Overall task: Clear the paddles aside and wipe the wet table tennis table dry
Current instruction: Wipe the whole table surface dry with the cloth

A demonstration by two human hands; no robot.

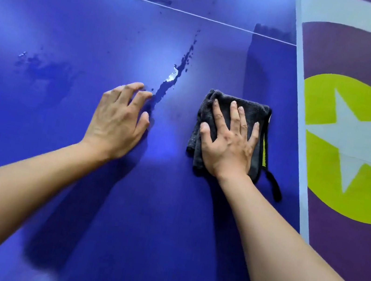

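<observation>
- Right hand (228, 140) lies spread flat on the folded grey cloth (233, 114), pressing it down to mop.
- Left hand (119, 117) rests open on the blue table (52, 20), likely bracing.
- A water streak (173, 77) lies between both hands, unwiped.
- No paddles in sight.

Under the flat right hand (228, 145) we see a cloth (251, 108) of soft, matt, napped pile. The table (58, 28) around it looks smooth with a soft sheen; left of the hand, a water streak (171, 78) glistens. The floor (365, 57), right of the hand, looks painted and matt.
</observation>
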